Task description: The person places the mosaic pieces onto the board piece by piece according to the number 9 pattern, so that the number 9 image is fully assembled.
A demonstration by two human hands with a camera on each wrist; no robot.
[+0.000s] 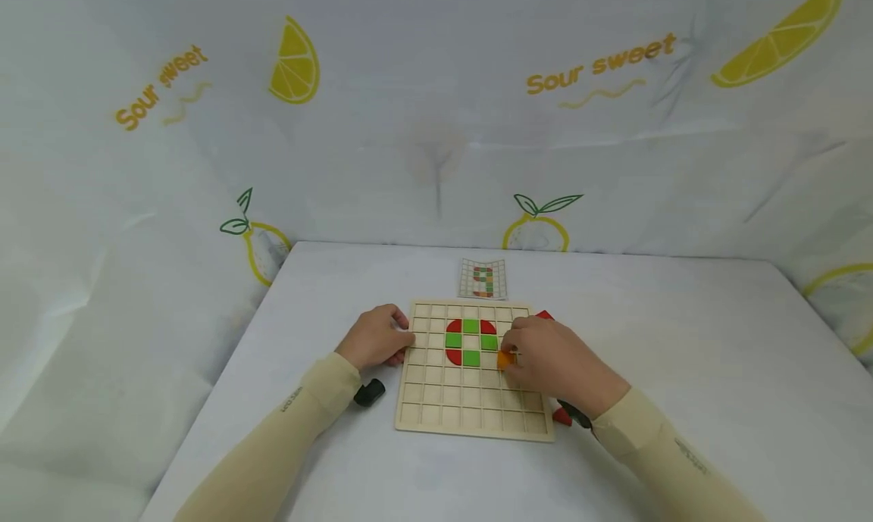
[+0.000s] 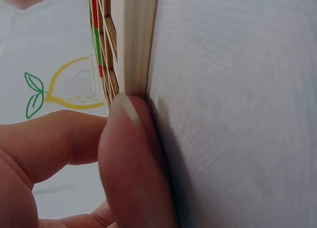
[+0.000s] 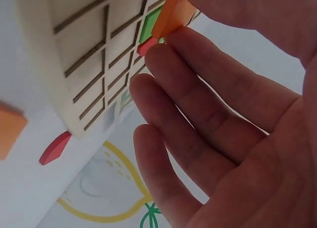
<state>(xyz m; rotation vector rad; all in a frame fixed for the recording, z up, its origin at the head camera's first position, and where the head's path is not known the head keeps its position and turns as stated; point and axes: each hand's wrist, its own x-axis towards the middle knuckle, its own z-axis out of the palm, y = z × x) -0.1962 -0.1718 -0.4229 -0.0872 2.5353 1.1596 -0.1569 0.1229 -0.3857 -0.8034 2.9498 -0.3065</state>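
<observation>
A square wooden grid board [image 1: 436, 414] lies on the table, its cells divided by raised strips. Several red curved tiles [image 1: 453, 357] and green square tiles [image 1: 470, 326] form a ring in it around one bare cell. My left hand [image 1: 373, 337] holds the board's left edge, thumb and finger meeting at the rim in the left wrist view. Over the board's right part, my right hand [image 1: 555, 359] pinches an orange square tile [image 3: 174, 18] between thumb and forefinger. That tile is tilted, right of the ring; its lower edge is partly hidden. The other right fingers extend loosely.
Behind the board lies a pattern card [image 1: 465, 287] with a coloured grid drawing. Red pieces [image 1: 563, 417] peek out beside the board's right edge, partly covered by my right arm. The right wrist view shows another orange tile [image 3: 10, 131] and a red tile [image 3: 54, 148] on the table.
</observation>
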